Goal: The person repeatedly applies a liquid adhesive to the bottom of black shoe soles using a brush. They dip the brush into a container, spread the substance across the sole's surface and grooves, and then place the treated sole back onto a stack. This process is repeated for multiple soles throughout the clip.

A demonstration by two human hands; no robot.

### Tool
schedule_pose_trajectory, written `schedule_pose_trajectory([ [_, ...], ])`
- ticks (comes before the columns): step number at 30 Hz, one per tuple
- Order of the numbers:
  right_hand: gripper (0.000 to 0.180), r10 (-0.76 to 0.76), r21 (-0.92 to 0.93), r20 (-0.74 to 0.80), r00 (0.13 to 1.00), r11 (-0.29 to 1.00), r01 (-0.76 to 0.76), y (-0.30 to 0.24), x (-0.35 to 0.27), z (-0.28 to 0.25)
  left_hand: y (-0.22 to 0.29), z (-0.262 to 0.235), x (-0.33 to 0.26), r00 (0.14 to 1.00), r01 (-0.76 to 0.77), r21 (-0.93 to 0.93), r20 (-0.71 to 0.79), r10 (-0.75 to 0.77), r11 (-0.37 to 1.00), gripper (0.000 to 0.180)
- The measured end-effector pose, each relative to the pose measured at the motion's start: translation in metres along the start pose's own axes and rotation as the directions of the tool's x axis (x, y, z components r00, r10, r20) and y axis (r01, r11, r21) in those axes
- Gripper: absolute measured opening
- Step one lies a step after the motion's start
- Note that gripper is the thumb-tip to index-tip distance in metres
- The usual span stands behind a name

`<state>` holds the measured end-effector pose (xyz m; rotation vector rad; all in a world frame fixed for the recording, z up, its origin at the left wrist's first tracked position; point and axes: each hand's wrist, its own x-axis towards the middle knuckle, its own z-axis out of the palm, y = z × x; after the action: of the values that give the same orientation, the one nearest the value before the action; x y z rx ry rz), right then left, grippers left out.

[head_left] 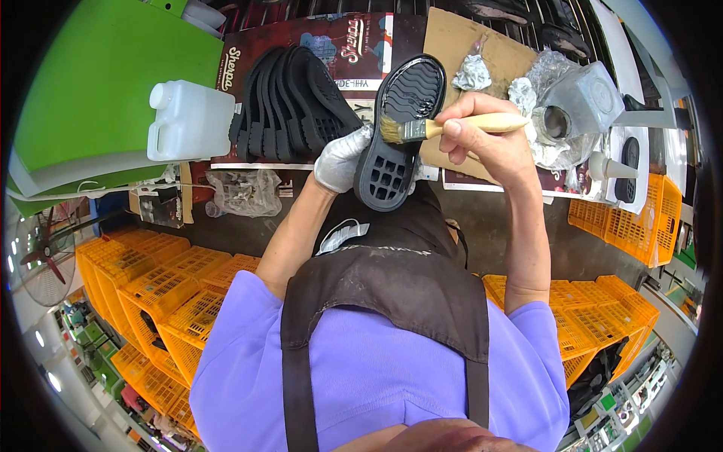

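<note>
- The left hand (pixel 343 160), in a whitish glove, is closed around the heel end of one black rubber shoe sole (pixel 398 132), holding it tread side up just above the bench edge.
- The right hand (pixel 482 139), bare, grips one wooden-handled brush (pixel 452 126); its bristles touch the middle of the sole.
- One row of black soles (pixel 294 102) stands on edge just left of the held sole; about six can be told apart, the exact count unclear.
- One white plastic jerrycan (pixel 188 120) sits to the left of that row.
- One foil-wrapped metal can (pixel 580 102) stands right of the brush hand, on printed cardboard (pixel 316 38).
- Several orange plastic crates (pixel 188 282) are stacked below the bench on both sides; too many overlap to count.
</note>
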<state>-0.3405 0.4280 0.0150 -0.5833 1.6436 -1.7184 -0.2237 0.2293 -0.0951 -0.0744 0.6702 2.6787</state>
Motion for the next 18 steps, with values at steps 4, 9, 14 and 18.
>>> schedule_pose_trajectory([
  [4, 0.02, -0.024, 0.044, -0.071, 0.997, 0.999, 0.027, 0.007, 0.004, -0.005, -0.004, -0.001, 0.004, 0.999, 0.005, -0.079, 0.054, -0.001, 0.997, 0.066],
  [9, 0.015, -0.128, -0.055, -0.191, 0.973, 0.991, 0.119, 0.011, 0.0, 0.01, -0.006, 0.011, 0.009, 0.994, -0.109, -0.023, -0.034, 0.108, 0.994, 0.06],
  [14, 0.015, -0.094, -0.011, -0.154, 0.984, 0.996, 0.094, 0.01, -0.011, 0.025, -0.004, 0.031, 0.011, 0.972, -0.233, -0.2, -0.072, 0.223, 0.952, 0.05],
  [18, 0.015, -0.056, -0.012, -0.153, 0.987, 0.998, 0.055, 0.003, -0.018, 0.034, -0.006, 0.032, 0.015, 0.95, -0.297, -0.17, -0.148, 0.274, 0.94, 0.052],
])
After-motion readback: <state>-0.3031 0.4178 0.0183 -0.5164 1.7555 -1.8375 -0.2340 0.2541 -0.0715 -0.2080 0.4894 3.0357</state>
